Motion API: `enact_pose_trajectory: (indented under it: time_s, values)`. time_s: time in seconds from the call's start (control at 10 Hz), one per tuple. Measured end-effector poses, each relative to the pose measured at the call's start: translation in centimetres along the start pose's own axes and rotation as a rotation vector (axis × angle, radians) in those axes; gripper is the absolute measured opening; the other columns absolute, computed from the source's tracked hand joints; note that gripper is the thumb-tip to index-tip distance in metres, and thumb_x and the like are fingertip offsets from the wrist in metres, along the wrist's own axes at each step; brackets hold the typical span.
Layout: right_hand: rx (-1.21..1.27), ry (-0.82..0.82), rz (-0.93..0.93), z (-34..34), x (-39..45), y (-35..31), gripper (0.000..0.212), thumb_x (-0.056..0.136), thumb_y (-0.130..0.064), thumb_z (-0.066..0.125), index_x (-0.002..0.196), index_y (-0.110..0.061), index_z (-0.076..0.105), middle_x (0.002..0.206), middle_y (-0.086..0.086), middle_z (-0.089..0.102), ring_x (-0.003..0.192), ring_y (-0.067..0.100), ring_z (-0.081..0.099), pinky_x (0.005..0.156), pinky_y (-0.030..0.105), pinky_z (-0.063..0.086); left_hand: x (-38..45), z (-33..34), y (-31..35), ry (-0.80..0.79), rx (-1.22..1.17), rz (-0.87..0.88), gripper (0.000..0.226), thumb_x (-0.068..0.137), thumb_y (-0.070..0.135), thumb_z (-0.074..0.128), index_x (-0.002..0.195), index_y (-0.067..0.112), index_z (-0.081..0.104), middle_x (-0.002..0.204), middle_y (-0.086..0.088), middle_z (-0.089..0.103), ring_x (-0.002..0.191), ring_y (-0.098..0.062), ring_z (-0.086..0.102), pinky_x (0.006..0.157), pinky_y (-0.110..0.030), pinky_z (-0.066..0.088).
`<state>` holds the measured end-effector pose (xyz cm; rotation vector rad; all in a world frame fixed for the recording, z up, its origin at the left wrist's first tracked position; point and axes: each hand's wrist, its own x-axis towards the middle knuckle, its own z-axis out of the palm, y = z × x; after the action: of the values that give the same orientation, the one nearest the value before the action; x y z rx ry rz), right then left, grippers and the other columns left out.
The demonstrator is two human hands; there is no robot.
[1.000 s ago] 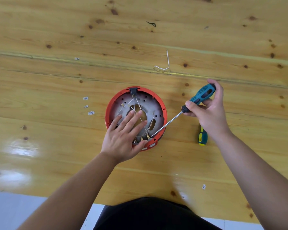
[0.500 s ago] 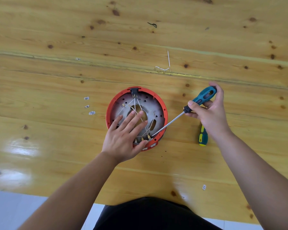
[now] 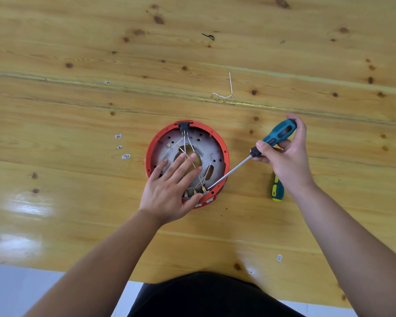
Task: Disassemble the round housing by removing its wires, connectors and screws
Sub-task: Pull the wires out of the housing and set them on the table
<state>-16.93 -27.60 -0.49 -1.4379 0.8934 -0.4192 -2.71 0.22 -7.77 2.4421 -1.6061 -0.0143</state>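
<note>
Screwdriver (image 3: 256, 154) tip stays planted at the round housing (image 3: 217, 143) rim near the connectors; nothing has shifted. Right hand (image 3: 286, 156) still grips its handle, left hand (image 3: 169, 186) remains spread flat across the wires (image 3: 188, 143).

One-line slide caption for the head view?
Left hand steadies the red round housing while the right hand works a screwdriver at its connectors.

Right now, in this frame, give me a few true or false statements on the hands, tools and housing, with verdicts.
1. The left hand lies flat with straight fingers on the red round housing. True.
2. The right hand holds a teal screwdriver by its handle. True.
3. The screwdriver tip points away from the housing. False: it reaches inside, near the brass connectors.
4. All white wires are out of the housing. False: several remain inside.
5. A second, yellow-and-green screwdriver lies on the wooden table. True.
</note>
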Motion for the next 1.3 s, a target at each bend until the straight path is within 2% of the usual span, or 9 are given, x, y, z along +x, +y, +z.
enact_pose_trajectory:
  time_s: [0.2,0.4,0.7,1.0,1.2,1.3]
  values:
    - [0.018,-0.006,0.002,0.2,-0.2,-0.3,0.072,0.082,-0.020,0.082,0.136,-0.047,0.041,0.125,0.039,0.054,0.098,0.050,0.071,0.076,0.045,0.065,0.0,-0.1,0.1,0.003,-0.006,-0.004,0.060,0.099,0.063,0.043,0.150,0.030,0.052,0.170,0.007,0.025,0.157,-0.014,0.023,0.123,-0.049,0.027]
    - [0.032,-0.009,-0.015,-0.2,-0.1,-0.4,0.072,0.087,-0.012,0.080,0.138,-0.045,0.041,0.132,0.040,0.049,0.099,0.052,0.070,0.076,0.044,0.065,0.0,-0.1,0.0,-0.014,-0.001,-0.004,0.061,0.100,0.063,0.042,0.151,0.031,0.051,0.171,0.007,0.023,0.157,-0.015,0.021,0.123,-0.049,0.025]
    - [0.029,-0.021,-0.013,0.4,-0.6,-0.4,0.073,0.088,-0.010,0.079,0.139,-0.046,0.040,0.128,0.039,0.053,0.103,0.053,0.068,0.077,0.045,0.064,0.0,0.0,0.0,-0.013,0.006,-0.003,0.061,0.099,0.063,0.043,0.150,0.031,0.051,0.171,0.007,0.023,0.157,-0.014,0.022,0.123,-0.049,0.025]
    - [0.018,-0.024,-0.033,0.2,-0.4,-0.9,0.074,0.090,-0.007,0.077,0.142,-0.044,0.038,0.121,0.038,0.058,0.088,0.046,0.075,0.078,0.046,0.065,-0.1,0.0,0.0,-0.013,0.008,-0.003,0.061,0.100,0.064,0.041,0.150,0.031,0.051,0.171,0.007,0.023,0.157,-0.014,0.022,0.123,-0.049,0.026]
    - [0.032,-0.022,-0.026,0.5,-0.9,-0.6,0.076,0.086,-0.011,0.079,0.141,-0.046,0.040,0.135,0.038,0.049,0.105,0.053,0.067,0.078,0.048,0.065,0.0,0.0,0.0,-0.008,0.004,-0.006,0.060,0.099,0.063,0.042,0.150,0.031,0.052,0.170,0.008,0.023,0.157,-0.014,0.023,0.123,-0.049,0.026]
    - [0.040,-0.022,-0.044,0.5,-1.1,-0.7,0.076,0.086,-0.010,0.079,0.142,-0.044,0.039,0.132,0.040,0.049,0.103,0.055,0.067,0.078,0.048,0.065,-0.1,0.0,0.1,-0.007,0.003,-0.006,0.060,0.099,0.063,0.043,0.150,0.031,0.052,0.170,0.008,0.024,0.157,-0.014,0.023,0.123,-0.049,0.026]
